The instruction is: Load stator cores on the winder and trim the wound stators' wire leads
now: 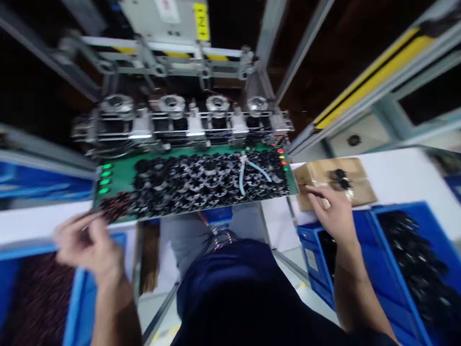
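My left hand, smeared by motion, hovers at the left front corner of the green work panel. Its thumb and fingers are drawn together, and anything between them is too blurred to make out. Close by, a small heap of reddish-brown parts lies on the panel. My right hand is closed in a pinch beside a cardboard box; whatever its fingertips hold cannot be made out. Black ring-like parts cover most of the panel, with blue-handled pliers resting on them.
Behind the panel stands a machine with several round metal fixtures. A blue bin of dark reddish parts is at the left. To the right, another blue bin holds black parts. Black pieces sit on the box.
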Available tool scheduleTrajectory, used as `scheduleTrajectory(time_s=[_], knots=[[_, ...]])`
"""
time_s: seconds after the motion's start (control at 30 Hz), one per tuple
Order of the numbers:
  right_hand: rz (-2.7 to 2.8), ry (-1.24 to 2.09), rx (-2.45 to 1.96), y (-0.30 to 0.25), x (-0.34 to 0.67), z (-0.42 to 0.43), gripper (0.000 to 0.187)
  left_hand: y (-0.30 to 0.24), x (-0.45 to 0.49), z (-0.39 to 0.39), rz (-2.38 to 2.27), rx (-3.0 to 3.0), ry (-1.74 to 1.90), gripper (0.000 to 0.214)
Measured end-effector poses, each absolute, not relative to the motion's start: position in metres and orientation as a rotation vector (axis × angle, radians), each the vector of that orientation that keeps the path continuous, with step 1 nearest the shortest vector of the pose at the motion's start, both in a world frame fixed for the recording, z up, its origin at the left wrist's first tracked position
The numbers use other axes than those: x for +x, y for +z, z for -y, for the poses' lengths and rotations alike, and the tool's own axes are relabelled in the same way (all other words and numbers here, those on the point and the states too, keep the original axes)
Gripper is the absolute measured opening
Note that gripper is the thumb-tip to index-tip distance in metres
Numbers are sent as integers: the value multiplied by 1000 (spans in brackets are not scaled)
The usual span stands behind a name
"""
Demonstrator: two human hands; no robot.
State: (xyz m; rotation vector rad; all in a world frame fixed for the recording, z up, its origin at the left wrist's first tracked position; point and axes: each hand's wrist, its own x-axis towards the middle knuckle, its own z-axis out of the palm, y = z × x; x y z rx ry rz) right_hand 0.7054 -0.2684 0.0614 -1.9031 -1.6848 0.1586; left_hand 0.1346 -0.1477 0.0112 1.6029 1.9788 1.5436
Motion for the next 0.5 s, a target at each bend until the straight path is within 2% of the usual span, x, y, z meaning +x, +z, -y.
scheduleTrajectory(time_s=[0.1,0.27,0.4,0.5], knots=[[1832,183,-1686,53,642,236,20,28,124,140,-1898,1869,1560,28],[2106,282,-1275,48,520,194,16,31,116,133,-1784,2090,1001,28],[2361,275,-1117,37,430,164,24,6,106,142,-1847,2035,742,37],[2536,295,-1120,21,371,137,35,-17,104,145,-1935,2004,637,32]])
